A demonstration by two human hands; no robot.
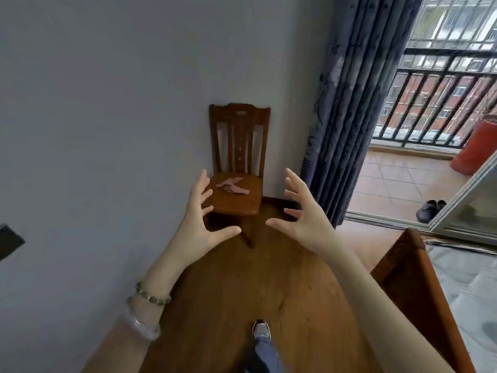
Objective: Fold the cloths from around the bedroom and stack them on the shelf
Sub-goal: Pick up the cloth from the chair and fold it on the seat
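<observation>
We are holding all our fingers [200,181] spread wide and slightly curled, pinching nothing, with the left hand [203,216] and the right hand [301,211] raised side by side in the air, palms facing each other and a gap between the thumbs. Both hands are hanging well short of the pink cloth [231,186], which is lying crumpled and twisted on the seat of the wooden chair [236,168] standing against the wall beside the curtain [347,111]. From here we are judging the main risk to be a poor first grab: the cloth is bunched into thin strands, and a one-handed snatch could be leaving an end trailing or dragging it off the seat onto the wooden floor [255,278]. It may be one cloth or two tangled pieces; the view is too soft to tell, and lifting only one could be dropping the other. We are also stepping forward with a shoe [261,329] near the bed frame [419,286] on our right, so a knock there is possible.
</observation>
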